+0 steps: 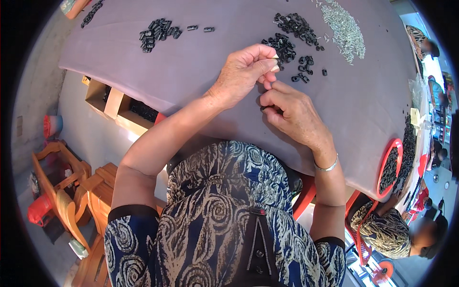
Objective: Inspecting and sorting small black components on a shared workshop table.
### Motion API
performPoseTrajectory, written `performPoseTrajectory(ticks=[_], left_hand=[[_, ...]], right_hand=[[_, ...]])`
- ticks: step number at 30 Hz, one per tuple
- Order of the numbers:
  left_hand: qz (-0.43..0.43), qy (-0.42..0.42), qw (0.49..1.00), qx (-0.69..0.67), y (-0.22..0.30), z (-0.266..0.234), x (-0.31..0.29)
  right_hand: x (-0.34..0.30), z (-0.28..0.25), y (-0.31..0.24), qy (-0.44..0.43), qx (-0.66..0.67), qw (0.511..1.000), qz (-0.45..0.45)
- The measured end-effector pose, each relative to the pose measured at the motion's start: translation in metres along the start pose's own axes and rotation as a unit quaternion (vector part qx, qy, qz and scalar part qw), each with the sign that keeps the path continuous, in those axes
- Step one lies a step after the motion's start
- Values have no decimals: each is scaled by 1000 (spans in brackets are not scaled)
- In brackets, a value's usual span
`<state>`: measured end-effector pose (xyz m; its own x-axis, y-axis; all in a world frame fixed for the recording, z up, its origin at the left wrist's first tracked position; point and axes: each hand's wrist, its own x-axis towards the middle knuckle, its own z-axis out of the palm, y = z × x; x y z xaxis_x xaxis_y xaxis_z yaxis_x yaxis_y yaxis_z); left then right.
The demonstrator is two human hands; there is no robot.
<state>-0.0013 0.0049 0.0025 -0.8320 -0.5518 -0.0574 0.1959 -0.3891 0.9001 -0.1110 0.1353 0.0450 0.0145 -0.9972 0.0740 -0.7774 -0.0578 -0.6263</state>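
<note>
My left hand point(239, 71) reaches over the table with thumb and fingers pinched together. White covers or tape show at its fingertips. What it pinches is too small to make out, with black parts just behind. Close beside it, my right hand point(299, 115) is curled closed, a thin bracelet at its wrist. A bit of something dark shows by its fingertips, mostly hidden. Past my hands lie heaps of small black plastic parts point(297, 27), and a few loose black pieces point(301, 77) sit nearer. A pile of small silvery screws or pins point(345, 32) spreads to the far right.
A greyish-purple cloth point(191, 62) covers the table. Black cylindrical parts point(155, 34) form a group at the far left. Cardboard boxes point(114, 103) stand below the left edge, near a wooden chair point(71, 191). At right are a red-rimmed basket point(391, 167) of black parts and another person point(387, 227).
</note>
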Motion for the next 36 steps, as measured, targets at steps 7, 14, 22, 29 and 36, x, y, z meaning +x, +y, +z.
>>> performPoseTrajectory(ticks=[7,14,22,29,36], left_hand=[[3,14,1000,-7,2,4,-1],[-9,-1,1000,24,3,4,-6],[-6,-21,999,50,2,5,-6],[4,-15,999,41,-1,4,-5],[12,-20,998,53,-1,7,-5]], right_hand=[[-1,1,5,56,68,996,18],[5,-5,21,241,283,924,84],[19,-10,21,245,250,933,83],[18,-4,21,249,271,927,74],[17,5,25,293,263,917,60]])
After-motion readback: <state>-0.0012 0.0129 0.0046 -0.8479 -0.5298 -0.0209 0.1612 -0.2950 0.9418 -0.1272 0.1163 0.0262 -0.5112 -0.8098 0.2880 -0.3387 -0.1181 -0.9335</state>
